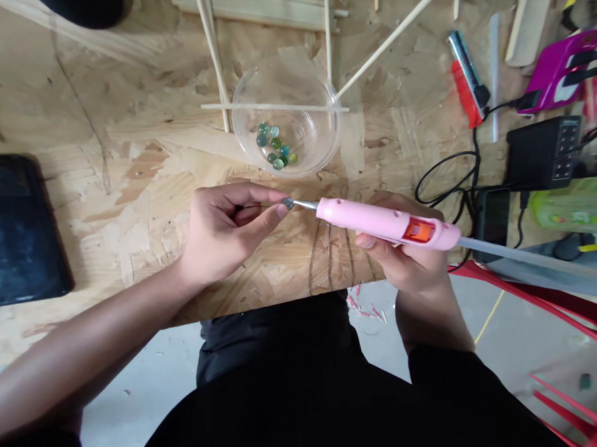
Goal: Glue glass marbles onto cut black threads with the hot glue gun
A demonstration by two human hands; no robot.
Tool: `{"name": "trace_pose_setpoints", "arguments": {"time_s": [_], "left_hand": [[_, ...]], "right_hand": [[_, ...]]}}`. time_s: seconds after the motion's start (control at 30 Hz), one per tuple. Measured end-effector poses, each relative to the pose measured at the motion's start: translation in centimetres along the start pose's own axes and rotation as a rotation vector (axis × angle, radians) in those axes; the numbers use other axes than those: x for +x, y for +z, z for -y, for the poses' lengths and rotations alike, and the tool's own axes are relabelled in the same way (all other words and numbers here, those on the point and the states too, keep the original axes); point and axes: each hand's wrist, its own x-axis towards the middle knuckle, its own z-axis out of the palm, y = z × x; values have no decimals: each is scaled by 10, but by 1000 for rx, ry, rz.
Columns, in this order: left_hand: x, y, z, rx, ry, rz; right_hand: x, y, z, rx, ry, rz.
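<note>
My left hand (pixel 219 237) pinches a small dark glass marble (pixel 288 203) between thumb and forefinger. A thin dark line, perhaps a string, runs behind these fingers. In my right hand (pixel 421 264) is a pink hot glue gun (pixel 358 217) with an orange trigger. Its metal nozzle points left and appears to touch the marble. From its rear, a long translucent glue stick (pixel 520 255) sticks out to the right. Just beyond my hands stands a clear plastic bowl (pixel 319 155), with several green and blue marbles (pixel 275 143) inside.
Thin wooden sticks (pixel 272 107) form a frame around the bowl. A black tablet-like device (pixel 18 228) lies at the left. Cables, a black power box (pixel 542 151) and a purple power strip (pixel 561 69) crowd the right. Dark strings (pixel 330 255) lie by the wooden table's front edge.
</note>
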Motion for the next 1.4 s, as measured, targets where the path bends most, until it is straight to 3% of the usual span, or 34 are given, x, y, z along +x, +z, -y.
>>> {"name": "trace_pose_setpoints", "arguments": {"time_s": [0.2,0.33,0.7,0.9,1.4], "left_hand": [[1,-1,7,-62,-11,-10],[1,-1,13,-121,23,-6],[2,-1,11,-99,29,-2],[2,-2,11,-89,31,11],[1,-2,11,-120,-1,24]], "right_hand": [[-2,0,0,49,43,42],[-1,-1,-5,26,-14,21],[-2,1,-2,97,21,35],[-5,1,-7,15,0,-37],[-2,5,-6,19,-16,-17]]}}
